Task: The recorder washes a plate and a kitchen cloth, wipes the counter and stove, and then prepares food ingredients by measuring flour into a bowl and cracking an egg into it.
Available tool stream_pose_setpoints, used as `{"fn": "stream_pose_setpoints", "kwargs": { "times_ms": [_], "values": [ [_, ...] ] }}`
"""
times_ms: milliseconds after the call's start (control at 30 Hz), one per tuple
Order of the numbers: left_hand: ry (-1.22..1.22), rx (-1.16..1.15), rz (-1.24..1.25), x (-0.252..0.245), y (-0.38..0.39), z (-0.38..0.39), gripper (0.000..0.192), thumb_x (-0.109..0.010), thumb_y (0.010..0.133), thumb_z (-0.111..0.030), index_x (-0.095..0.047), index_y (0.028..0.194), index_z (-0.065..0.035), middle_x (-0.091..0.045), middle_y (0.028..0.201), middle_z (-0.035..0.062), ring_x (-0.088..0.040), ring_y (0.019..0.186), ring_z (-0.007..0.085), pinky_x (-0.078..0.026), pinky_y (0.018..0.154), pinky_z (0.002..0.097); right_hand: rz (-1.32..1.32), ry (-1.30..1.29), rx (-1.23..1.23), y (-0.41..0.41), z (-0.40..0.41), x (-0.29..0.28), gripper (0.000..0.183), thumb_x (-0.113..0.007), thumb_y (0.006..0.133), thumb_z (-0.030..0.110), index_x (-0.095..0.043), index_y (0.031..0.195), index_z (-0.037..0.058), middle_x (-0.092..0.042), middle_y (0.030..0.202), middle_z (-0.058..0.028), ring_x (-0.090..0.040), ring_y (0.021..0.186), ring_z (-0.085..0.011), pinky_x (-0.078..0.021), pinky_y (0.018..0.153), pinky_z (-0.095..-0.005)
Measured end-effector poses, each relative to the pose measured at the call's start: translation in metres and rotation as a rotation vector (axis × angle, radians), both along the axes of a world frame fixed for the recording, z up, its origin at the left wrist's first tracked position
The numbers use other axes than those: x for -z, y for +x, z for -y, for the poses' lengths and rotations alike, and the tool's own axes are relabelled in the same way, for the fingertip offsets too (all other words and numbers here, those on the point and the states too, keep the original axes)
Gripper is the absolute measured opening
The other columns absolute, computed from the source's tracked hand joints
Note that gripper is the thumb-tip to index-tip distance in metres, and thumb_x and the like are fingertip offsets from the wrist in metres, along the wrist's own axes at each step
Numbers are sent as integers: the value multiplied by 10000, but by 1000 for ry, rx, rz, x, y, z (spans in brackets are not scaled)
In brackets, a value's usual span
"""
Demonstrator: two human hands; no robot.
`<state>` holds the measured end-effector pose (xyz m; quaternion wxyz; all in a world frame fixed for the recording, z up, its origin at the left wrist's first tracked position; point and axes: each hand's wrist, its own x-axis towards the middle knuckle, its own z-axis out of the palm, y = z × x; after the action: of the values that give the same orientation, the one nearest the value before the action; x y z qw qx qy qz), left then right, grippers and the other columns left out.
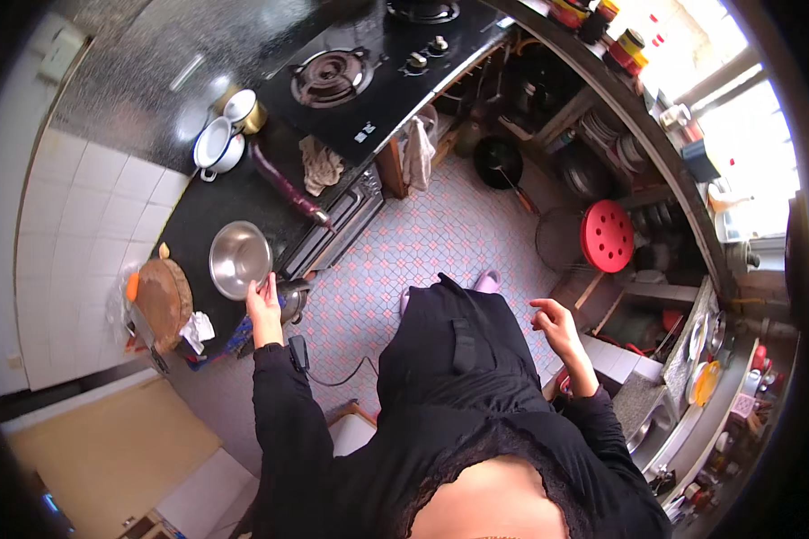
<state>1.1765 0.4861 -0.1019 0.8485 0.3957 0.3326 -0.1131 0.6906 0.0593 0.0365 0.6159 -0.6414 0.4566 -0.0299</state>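
Observation:
My left hand point(264, 310) is at the near rim of a stainless steel bowl point(241, 259) over the black counter; its fingertips touch the rim, but whether they grip it is not clear. The bowl looks empty. My right hand point(555, 327) is raised over the floor at the right, holding nothing, its fingers partly bent. Beyond the bowl a long purple eggplant point(288, 188) lies slantwise on the counter, close to a crumpled cloth point(321, 166). Left of the bowl is a round wooden chopping board point(165, 303), with a carrot point(133, 287) at its far edge and a cleaver point(143, 323) beside it.
White enamel pots point(219, 145) stand at the wall by the gas stove point(332, 77). A wok point(497, 163) and a red perforated round stool point(607, 236) are at the right. A sink point(650, 424) lies at the lower right. A cable point(344, 383) hangs near my left arm.

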Motion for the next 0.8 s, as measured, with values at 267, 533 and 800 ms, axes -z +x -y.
{"fn": "stream_pose_setpoints", "kwargs": {
  "times_ms": [267,533,800],
  "values": [
    [318,214,-164,-26,-84,66,579,-635,887,-314,-397,1272,47,-475,1252,180,-597,1043,334,-564,841,433,-60,10,-44,-30,74,48,421,-708,865,340,-619,1109,9,-586,722,-25,-571,657,-113,-469,611,-264],
    [478,997,-141,-79,-163,298,333,-587,929,-166,-539,1205,13,-629,1078,171,-658,928,289,-552,799,399,-28,-90,-262,-1,188,98,295,-601,902,229,-618,1059,-19,-673,821,-139,-663,726,-239,-516,685,-352],
    [609,1505,185,-30,-148,505,374,-608,937,-185,-547,1255,1,-662,1062,116,-659,942,196,-534,814,312,-8,-191,-573,126,304,177,269,-584,857,212,-658,1003,-1,-683,886,-207,-671,854,-337,-522,758,-412]
  ]
}}
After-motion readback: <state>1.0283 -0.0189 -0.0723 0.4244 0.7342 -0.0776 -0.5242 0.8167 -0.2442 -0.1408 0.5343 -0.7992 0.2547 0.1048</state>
